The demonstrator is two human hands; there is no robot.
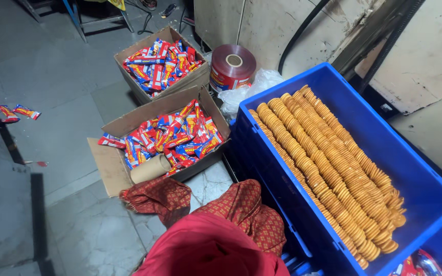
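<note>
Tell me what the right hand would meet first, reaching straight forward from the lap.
Neither hand shows. Straight ahead of the red-clad lap, likely the nearer cardboard box of packets; depth unclear.

Blue crate [420, 189] holding golden-brown biscuits [328, 163]. Left of the crate: brown cardboard boxes [109, 168] of red, blue and yellow packets [172, 135]; a red film roll [233, 66]; grey floor [62, 82]. Beside it: red cloth [241, 209], gold-patterned.
</note>
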